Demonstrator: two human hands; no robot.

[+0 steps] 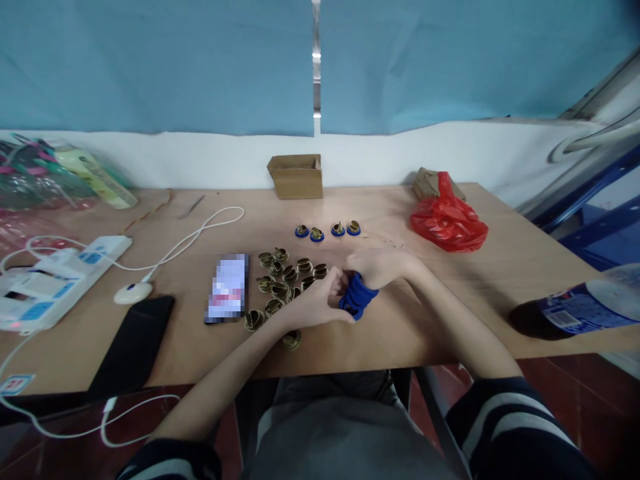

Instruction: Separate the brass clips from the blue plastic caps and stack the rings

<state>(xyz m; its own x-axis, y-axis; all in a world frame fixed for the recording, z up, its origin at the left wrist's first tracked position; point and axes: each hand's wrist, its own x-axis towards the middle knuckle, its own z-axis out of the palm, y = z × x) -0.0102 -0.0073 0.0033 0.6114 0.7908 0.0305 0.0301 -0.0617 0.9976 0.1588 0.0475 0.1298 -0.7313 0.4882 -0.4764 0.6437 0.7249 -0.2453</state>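
My right hand (383,267) is closed, with a bunch of blue rings (361,297) at its fingers. Whether the rings are looped on the fingers or gripped, I cannot tell. Up against it is my left hand (320,300), fingers curled and thumb stretched along the lower edge of the rings. What its fingertips pinch is hidden. Several brass-coloured round pieces with raised tabs (279,291) lie loosely left of and under my left forearm. Farther back, a row of similar brass pieces (317,234) shows blue rims around their bases.
A lit phone (227,290) lies left of the brass pieces, with a black phone (133,347) and a power strip (65,287) beyond. A cardboard box (299,179) stands at the back. Rightward are a red plastic bag (447,220) and a drink bottle (575,310).
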